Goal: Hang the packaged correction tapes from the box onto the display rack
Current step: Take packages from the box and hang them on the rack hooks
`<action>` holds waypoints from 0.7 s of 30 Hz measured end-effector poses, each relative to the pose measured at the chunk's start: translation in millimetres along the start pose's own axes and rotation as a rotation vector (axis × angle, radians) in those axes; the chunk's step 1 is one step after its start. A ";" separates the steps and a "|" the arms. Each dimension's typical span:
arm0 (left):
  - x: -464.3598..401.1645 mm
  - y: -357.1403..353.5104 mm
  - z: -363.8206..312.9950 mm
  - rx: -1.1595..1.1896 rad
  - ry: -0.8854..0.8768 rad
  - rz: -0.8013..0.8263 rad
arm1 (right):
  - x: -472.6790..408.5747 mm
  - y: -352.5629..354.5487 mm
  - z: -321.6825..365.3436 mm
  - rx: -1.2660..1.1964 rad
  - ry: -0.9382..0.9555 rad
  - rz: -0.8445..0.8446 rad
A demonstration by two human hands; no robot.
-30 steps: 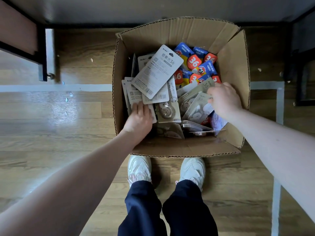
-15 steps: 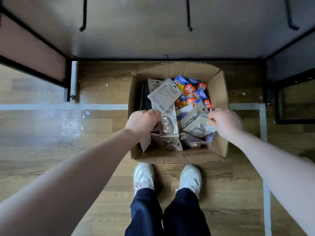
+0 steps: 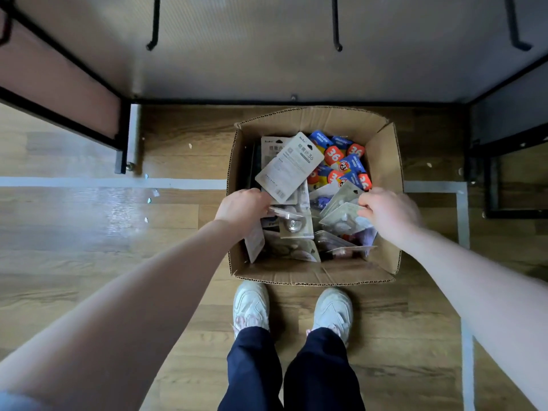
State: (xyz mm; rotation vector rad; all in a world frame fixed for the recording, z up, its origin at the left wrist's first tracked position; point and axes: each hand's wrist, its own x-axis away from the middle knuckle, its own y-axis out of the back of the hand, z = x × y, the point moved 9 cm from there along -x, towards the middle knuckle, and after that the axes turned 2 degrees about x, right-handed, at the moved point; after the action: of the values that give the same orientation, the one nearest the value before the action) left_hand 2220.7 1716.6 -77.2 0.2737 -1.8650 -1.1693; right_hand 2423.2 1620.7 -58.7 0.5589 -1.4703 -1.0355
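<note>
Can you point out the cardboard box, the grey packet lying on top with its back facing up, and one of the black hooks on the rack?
cardboard box (image 3: 382,161): head view, inside of its right wall.
grey packet (image 3: 289,167): head view, middle of its printed back.
black hook (image 3: 336,25): head view, shaft of the middle hook.

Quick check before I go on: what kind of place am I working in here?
Probably a shop floor or stockroom. Black metal display hooks jut from a grey back panel, an open brown cardboard box of carded stationery packs sits on the wood-look floor, and both hands reach into it.

Wooden floor (image 3: 89,262), cardboard box (image 3: 311,274), white shoes (image 3: 251,307)
</note>
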 end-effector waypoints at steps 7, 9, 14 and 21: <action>-8.7 -53.9 8.3 -0.150 0.030 0.123 | -15.4 -21.0 -13.4 0.000 0.003 -0.023; -12.9 -68.1 6.7 -0.175 0.027 0.176 | -19.7 -20.5 -19.7 -0.028 -0.021 -0.053; -25.0 -96.3 0.6 -0.344 -0.054 0.167 | -27.9 -18.2 -23.4 -0.038 -0.006 -0.115; -25.3 -106.0 -3.8 -0.491 -0.132 0.152 | -34.1 -21.6 -22.3 -0.080 0.004 -0.159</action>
State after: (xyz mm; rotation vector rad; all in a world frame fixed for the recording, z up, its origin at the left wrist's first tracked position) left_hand 2211.3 1672.9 -176.7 -0.2206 -1.6106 -1.5169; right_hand 2446.3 1632.0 -96.9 0.6278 -1.3918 -1.2114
